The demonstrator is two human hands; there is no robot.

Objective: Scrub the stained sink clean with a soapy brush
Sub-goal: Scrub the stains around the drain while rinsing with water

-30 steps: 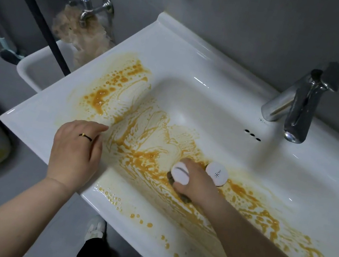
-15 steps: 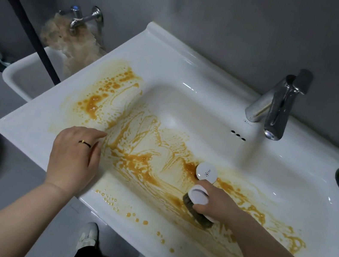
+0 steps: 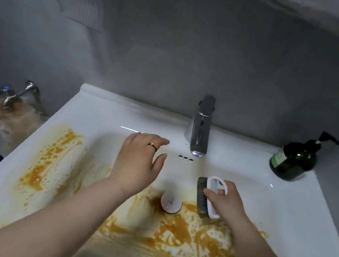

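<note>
Well, right hand [image 3: 226, 203] clasps the loop-handled, grey-bristled brush [image 3: 204, 194]; left hand [image 3: 138, 163] hovers spread above glossy sink [image 3: 246, 164].

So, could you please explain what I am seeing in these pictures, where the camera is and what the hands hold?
There is no machine here: a person works with two bare hands. Every picture comes from one wide-angle camera worn on the head, looking down. Below is a white sink smeared with orange-brown stains, a white drain stopper in the basin, a chrome faucet behind it and a dark green soap bottle on the right rim. The right hand grips a scrubbing brush by its white handle. The left hand, wearing a ring, hovers above the basin, fingers spread, and holds nothing.
</note>
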